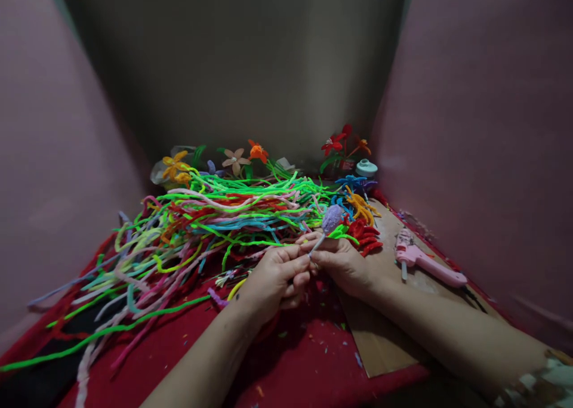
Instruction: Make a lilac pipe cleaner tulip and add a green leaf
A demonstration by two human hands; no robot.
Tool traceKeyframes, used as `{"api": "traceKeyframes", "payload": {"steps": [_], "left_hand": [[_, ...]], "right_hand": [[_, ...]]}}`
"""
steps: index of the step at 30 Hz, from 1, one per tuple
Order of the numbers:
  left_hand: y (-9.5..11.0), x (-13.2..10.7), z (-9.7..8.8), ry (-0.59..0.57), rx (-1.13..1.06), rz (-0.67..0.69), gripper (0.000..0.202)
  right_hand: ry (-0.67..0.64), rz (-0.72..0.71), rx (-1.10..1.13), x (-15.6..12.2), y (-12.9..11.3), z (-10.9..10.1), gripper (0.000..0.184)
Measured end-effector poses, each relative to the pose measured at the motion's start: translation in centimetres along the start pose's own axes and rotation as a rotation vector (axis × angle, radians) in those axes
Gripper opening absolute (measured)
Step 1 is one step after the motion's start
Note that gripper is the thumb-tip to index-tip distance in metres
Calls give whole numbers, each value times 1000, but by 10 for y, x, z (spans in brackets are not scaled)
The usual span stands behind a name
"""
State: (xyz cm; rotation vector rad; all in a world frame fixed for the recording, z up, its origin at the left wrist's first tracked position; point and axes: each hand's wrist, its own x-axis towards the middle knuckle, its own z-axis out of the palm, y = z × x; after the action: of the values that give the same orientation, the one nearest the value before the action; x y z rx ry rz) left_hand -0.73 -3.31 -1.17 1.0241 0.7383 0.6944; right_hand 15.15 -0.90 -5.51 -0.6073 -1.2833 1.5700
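A fuzzy purple pipe-cleaner bud (332,218) on a thin pale stem points up and slightly right between my hands. My right hand (342,263) pinches the stem between thumb and fingers. Closed at the stem's lower end is my left hand (284,274), its thumb and forefinger pressed together and the other fingers curled. The fingertips of both hands meet there and hide the end of the stem. Just beyond my hands lies a big heap of pipe cleaners (237,202) in green, pink, red, blue and yellow.
A pink glue gun (425,265) lies on a cardboard sheet (380,342) at the right. Red pipe-cleaner petals (364,236) and orange ones (362,208) sit near my right hand. Finished flowers (236,160) stand along the back. Scraps dot the red cloth (313,360). Walls rise on both sides.
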Motion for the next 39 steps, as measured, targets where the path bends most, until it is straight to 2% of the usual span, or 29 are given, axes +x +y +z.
{"api": "traceKeyframes", "payload": {"steps": [3,6,8,10,13,17,24,27,30,34,39], "left_hand": [[-3,2,6,184,270,163,21],[-12,6,5,365,686,450,19],[-21,9,1,399,943,603,14],[-29,12,-5,420,1130,678,16],[-35,13,-11,421,1228,745,20],[-29,11,-6,421,1088,702,22],[-13,6,5,402,705,457,22],[-10,5,7,388,567,360,23],[-7,4,9,359,424,267,20],[-3,1,11,259,234,179,19],[0,-2,6,94,-8,50,16]], "right_hand": [[62,-47,-77,0,-3,1,18],[98,-87,-100,0,-8,4,16],[121,-93,-126,-1,-12,5,15],[142,-95,-171,-1,-15,6,14],[148,-108,-203,-1,-17,8,15],[114,-113,-187,0,-18,8,18],[5,-43,-110,1,-15,5,23],[-44,-64,-136,2,-14,1,24],[-38,-83,-183,2,-14,-4,23],[-23,-74,-192,3,-16,-7,19],[-65,-50,-105,3,-14,-7,19]]}}
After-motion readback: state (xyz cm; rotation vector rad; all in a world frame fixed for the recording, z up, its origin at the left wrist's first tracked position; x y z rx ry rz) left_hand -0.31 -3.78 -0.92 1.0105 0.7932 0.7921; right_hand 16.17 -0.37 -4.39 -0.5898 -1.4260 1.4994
